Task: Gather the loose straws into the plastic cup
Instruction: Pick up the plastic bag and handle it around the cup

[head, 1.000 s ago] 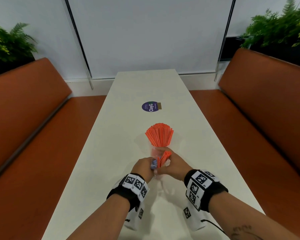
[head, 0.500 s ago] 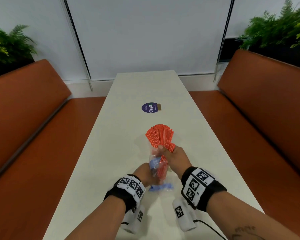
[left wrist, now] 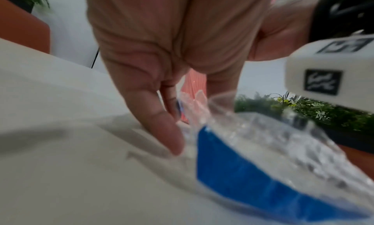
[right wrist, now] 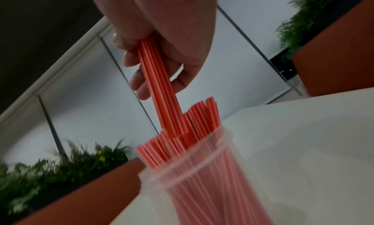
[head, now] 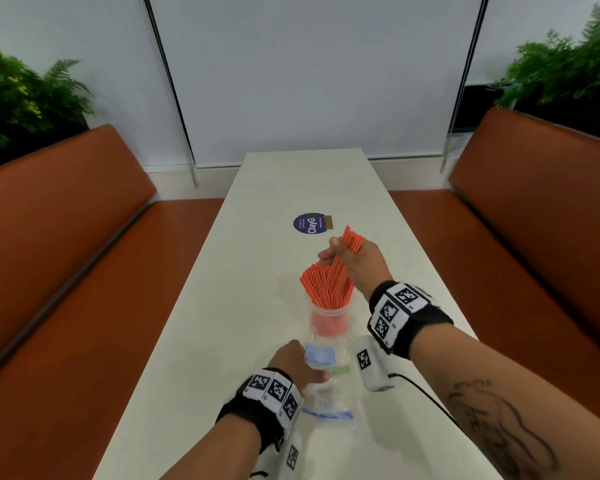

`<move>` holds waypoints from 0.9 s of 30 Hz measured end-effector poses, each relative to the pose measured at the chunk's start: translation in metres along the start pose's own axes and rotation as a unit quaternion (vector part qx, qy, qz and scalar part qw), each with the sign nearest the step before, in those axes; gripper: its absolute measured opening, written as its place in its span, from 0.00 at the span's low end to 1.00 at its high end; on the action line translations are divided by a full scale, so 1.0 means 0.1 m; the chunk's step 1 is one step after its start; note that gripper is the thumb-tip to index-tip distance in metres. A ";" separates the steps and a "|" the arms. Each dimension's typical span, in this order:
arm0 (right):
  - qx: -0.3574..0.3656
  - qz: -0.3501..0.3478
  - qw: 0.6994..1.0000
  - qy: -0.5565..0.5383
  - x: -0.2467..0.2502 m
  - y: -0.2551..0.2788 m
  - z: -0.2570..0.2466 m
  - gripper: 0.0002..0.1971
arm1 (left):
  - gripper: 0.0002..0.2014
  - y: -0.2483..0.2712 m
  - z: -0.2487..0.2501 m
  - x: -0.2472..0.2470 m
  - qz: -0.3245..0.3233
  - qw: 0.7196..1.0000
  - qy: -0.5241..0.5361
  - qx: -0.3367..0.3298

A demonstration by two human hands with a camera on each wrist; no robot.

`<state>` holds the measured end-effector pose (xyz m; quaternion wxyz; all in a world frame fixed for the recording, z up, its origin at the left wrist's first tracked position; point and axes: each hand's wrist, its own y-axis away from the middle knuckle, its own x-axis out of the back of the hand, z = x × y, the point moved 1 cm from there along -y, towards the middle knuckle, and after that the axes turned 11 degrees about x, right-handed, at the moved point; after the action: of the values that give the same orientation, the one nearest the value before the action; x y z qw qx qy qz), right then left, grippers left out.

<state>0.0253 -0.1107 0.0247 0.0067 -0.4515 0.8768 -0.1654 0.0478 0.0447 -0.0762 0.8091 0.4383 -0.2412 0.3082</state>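
Note:
A clear plastic cup stands upright on the white table, holding a fan of red straws. My right hand is just above and beyond the cup and grips a small bundle of red straws. The bundle's lower ends reach in among the straws in the cup. Near me, my left hand holds a crumpled clear plastic bag with blue strips down on the table, fingers at its mouth.
A round purple sticker lies on the table beyond the cup. Orange benches run along the left and right sides, with plants behind them. The table is long and narrow, and its edges are close on both sides.
My right hand pulled a bundle of straws out of the bag and lifted it forward over the cup. My left hand drew the bag back toward me and down onto the table.

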 end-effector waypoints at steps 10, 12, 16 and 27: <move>-0.034 -0.112 0.987 0.114 -0.17 0.09 0.36 0.08 | 0.18 -0.04 0.07 0.44 0.208 0.977 0.049 0.002; -0.026 -0.105 0.980 0.167 -0.18 0.09 0.36 0.12 | 0.18 -0.03 0.11 0.51 0.236 0.969 0.063 -0.025; 0.032 -0.048 0.971 0.231 -0.13 0.11 0.29 0.23 | 0.22 -0.01 0.27 0.59 0.251 0.959 0.061 -0.113; 0.156 -0.169 0.883 0.408 0.09 0.14 0.50 0.28 | 0.34 -0.18 0.69 0.47 0.223 0.944 -0.090 -0.226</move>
<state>0.0173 -0.1247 -0.0256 -0.3096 -0.4783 0.6753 -0.4683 0.0848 -0.0085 -0.0209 0.7720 0.2049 -0.4684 0.3776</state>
